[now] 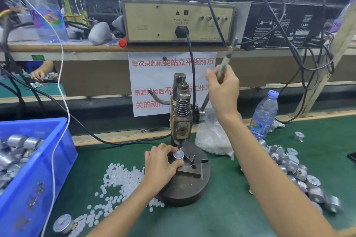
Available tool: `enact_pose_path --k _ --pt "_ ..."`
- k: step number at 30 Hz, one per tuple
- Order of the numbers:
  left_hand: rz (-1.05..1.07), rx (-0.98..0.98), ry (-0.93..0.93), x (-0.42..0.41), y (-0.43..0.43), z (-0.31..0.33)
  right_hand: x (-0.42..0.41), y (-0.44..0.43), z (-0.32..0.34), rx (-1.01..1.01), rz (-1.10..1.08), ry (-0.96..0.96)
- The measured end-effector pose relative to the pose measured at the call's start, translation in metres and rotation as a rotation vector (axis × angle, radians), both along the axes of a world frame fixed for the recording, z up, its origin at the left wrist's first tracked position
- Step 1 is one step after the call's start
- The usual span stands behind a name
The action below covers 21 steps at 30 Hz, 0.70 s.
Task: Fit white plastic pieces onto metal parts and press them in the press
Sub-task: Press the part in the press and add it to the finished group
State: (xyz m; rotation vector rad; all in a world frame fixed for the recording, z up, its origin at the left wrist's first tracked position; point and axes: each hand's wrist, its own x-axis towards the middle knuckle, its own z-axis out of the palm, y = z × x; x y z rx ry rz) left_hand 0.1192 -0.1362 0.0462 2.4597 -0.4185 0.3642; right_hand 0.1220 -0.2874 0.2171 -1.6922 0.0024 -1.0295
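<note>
A small hand press (181, 119) stands on a round dark base (189, 188) in the middle of the green mat. My left hand (160, 161) grips a silver metal part (178, 155) with a white piece on top, set on the press block right under the ram. My right hand (221, 88) is raised and holds the press lever (226, 59) near its upper end. Loose white plastic pieces (115, 181) lie scattered to the left of the base.
A blue bin (38, 179) of metal parts stands at the left. More metal parts (300, 171) are heaped at the right. A bag of white pieces (213, 138) and a water bottle (264, 113) stand behind. Cables hang over the shelf; another person's hand (38, 74) shows far left.
</note>
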Motion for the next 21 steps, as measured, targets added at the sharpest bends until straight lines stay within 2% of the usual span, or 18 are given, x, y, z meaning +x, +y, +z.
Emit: enact_pose_path --k 2,5,7,14,18,21 --pt "0.005 0.012 0.006 0.000 -0.001 0.001 0.013 -0.006 0.004 -0.007 0.080 0.115" --pt "0.015 0.025 -0.004 -0.002 -0.001 0.002 0.015 -0.020 -0.015 -0.183 0.123 0.343" --pt "0.020 0.017 -0.016 -0.004 -0.001 0.001 0.005 -0.025 -0.040 -0.260 0.096 0.394" --pt "0.034 0.047 -0.062 -0.012 -0.001 0.002 -0.038 -0.046 -0.115 -0.292 0.164 0.658" --pt "-0.124 0.003 -0.215 -0.036 -0.008 -0.002 -0.064 -0.069 -0.137 -0.268 0.132 0.702" --pt "-0.290 0.006 -0.107 -0.054 -0.040 -0.003 -0.080 -0.086 -0.149 -0.195 0.092 0.716"
